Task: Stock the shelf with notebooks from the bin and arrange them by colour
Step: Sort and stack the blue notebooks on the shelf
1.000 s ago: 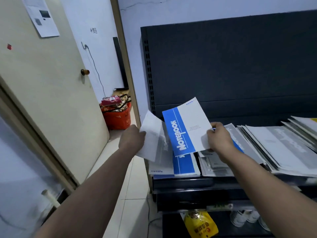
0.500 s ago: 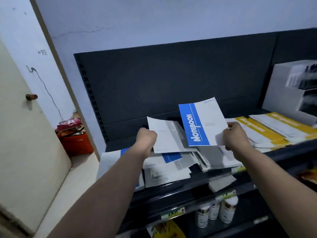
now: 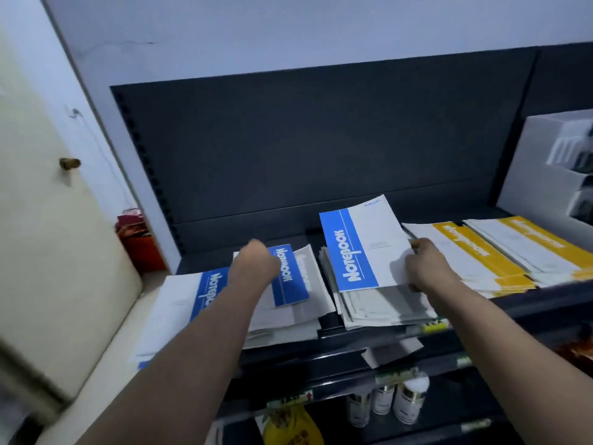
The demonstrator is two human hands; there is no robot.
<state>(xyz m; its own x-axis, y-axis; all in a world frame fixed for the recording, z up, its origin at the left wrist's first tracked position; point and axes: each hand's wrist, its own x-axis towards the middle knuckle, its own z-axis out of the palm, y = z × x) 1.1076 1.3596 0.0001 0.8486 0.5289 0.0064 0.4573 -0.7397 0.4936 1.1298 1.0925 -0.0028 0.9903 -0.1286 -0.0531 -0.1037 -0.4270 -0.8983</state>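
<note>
My right hand (image 3: 423,264) pinches the lower right corner of a blue-and-white notebook (image 3: 362,248) and holds it tilted above a pile of grey-white notebooks (image 3: 385,306). My left hand (image 3: 255,260), blurred and seen from behind, grips the left edge of a second blue-striped notebook (image 3: 290,276) over the middle pile (image 3: 308,290). Another blue-striped notebook (image 3: 205,293) lies at the shelf's left end. Two rows of yellow notebooks (image 3: 465,248) lie to the right. All rest on the dark shelf (image 3: 353,358).
A white box (image 3: 545,162) stands at the shelf's far right. A red bin (image 3: 138,248) sits on the floor by the door (image 3: 48,220) at the left. Bottles (image 3: 410,399) and a yellow packet (image 3: 288,425) fill the lower shelf.
My view swung right and down towards the shelf. My left hand lowered its notebook onto the middle pile. My right hand brought the blue notebook down close over the grey-white pile.
</note>
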